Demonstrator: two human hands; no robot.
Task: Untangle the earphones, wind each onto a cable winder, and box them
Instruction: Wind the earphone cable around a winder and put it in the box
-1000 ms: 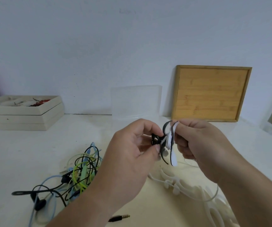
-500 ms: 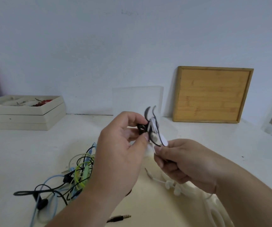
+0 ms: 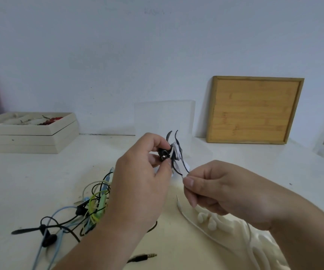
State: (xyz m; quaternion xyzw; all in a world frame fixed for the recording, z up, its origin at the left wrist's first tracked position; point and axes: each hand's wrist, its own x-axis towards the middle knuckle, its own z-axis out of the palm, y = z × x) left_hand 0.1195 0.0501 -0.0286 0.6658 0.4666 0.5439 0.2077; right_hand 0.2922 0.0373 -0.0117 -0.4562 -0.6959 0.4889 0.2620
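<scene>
Left hand (image 3: 139, 184) pinching black pronged cable winder (image 3: 164, 152), right hand (image 3: 221, 193) pinching thin white cable (image 3: 175, 150)

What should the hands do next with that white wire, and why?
Probably the right hand should loop the thin white earphone cable it pinches once more round the black pronged cable winder held by the left hand. Some turns are on already, but much cable lies loose on the white table.

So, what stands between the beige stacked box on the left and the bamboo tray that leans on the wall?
In the head view, a clear plastic box stands by the wall between them, closer to the bamboo tray.
</scene>
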